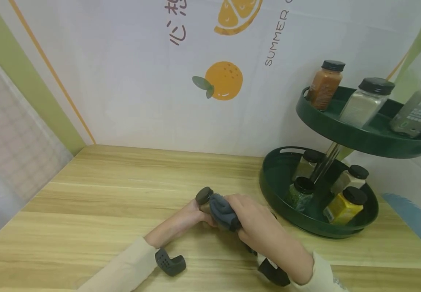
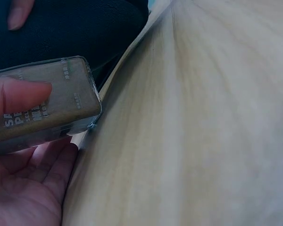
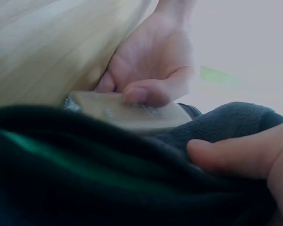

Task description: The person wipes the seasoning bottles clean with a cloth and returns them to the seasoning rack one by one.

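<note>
In the head view my left hand [image 1: 195, 213] holds a spice jar, its black lid [image 1: 204, 195] pointing up and away. The left wrist view shows the jar [image 2: 68, 92] tilted, with brown contents and pale lettering; the thumb presses its side and the fingers lie beneath. My right hand [image 1: 249, 217] grips a folded dark grey-blue cloth [image 1: 222, 211] close beside the jar. Seen from the right wrist, the cloth [image 3: 226, 123] overlaps the jar's near side, hiding part of it, and the right thumb lies on the cloth.
A two-tier dark green rack [image 1: 341, 227] stands at the right. Its upper tier carries an orange-brown jar [image 1: 323, 87] and other spice jars; several more, including a yellow one [image 1: 343, 209], stand below. A printed cloth [image 1: 141, 93] hangs behind the wooden table [image 1: 122, 174].
</note>
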A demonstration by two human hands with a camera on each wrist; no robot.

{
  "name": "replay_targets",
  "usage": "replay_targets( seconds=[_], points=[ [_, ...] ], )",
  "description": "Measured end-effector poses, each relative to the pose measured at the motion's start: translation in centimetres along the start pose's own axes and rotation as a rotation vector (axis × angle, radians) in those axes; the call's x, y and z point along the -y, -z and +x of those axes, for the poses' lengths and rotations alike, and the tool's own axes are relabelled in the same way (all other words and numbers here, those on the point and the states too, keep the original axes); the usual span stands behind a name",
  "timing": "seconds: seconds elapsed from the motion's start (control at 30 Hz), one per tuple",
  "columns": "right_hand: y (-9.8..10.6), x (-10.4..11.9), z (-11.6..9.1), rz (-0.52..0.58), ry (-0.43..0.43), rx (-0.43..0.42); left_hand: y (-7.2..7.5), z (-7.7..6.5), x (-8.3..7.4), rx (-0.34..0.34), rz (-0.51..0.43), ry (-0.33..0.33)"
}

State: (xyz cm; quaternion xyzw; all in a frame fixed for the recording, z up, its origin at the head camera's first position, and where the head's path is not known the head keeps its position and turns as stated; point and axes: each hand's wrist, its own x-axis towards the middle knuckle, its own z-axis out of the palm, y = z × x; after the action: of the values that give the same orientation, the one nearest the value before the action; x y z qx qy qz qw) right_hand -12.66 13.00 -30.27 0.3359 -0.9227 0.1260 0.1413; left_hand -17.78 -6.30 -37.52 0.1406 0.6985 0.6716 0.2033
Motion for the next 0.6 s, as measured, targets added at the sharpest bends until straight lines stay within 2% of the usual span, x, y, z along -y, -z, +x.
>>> replay_targets(
  seconds=[0.13,0.43,0.6],
  points=[
    [-0.16,-0.2,0.01,-0.016,-0.045,0.022,0.0,-0.01,-0.02,-0.004,0.007,0.008],
    [-0.12,-0.97,-0.02,-0.123,-0.169,0.164,0.03,-0.25,-0.13,0.028,-0.009,-0.004],
    [0.02,-0.84,-0.08,-0.142,-0.145,0.161,0.05,-0.29,-0.12,0.033,-0.007,-0.002]
  ],
)
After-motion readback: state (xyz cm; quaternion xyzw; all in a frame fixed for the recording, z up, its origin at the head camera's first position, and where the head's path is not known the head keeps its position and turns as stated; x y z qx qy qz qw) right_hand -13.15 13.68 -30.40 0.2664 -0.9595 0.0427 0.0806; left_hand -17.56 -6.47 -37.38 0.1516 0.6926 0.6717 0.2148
